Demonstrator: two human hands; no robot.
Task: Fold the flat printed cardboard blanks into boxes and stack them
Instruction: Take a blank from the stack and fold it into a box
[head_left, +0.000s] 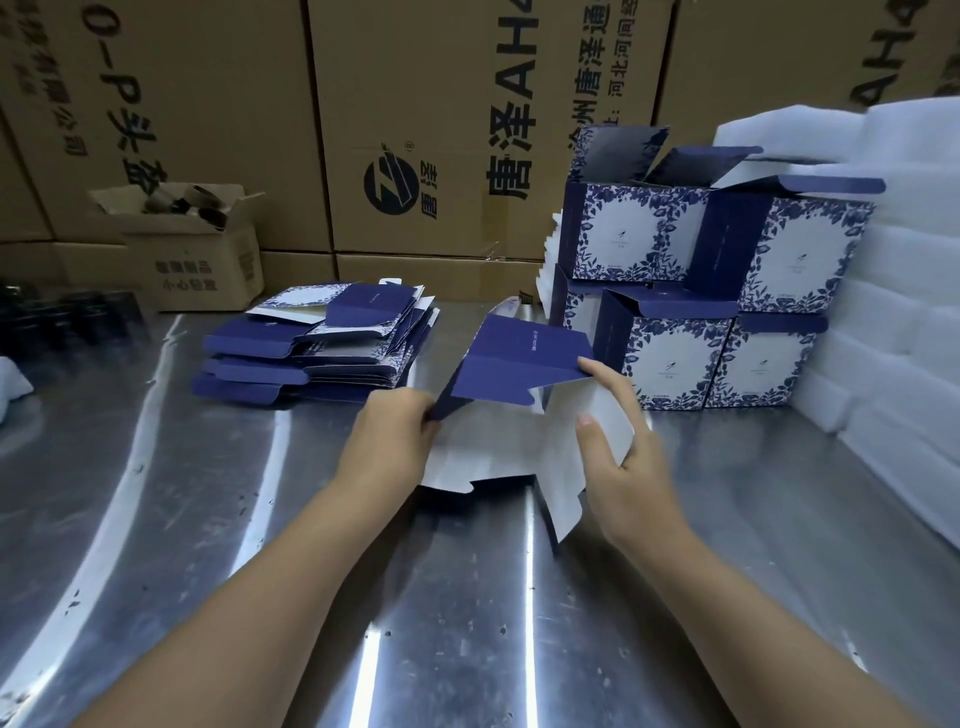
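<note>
Holding one half-opened blank (519, 358) over the middle of the counter (208, 519), the left hand (389, 441) pinches its left edge and the right hand (623, 457) grips its white flap. At least four folded boxes (670, 358) are stacked at the far right; a pile of flat blanks (311, 353), far left, is not folded yet.

Scuffed, shiny metal table (208, 519) across the whole near ground, streaked with bright reflections. Along its far edge, a wall of large brown cartons (415, 130) printed with black characters. At far left on the table, a small open carton (202, 265), flaps up, with tape rolls (197, 200) inside. Just left of it, a row of dark objects (67, 312), too dim to identify. At far right, a tall stack of white foam sheets (904, 291).
</note>
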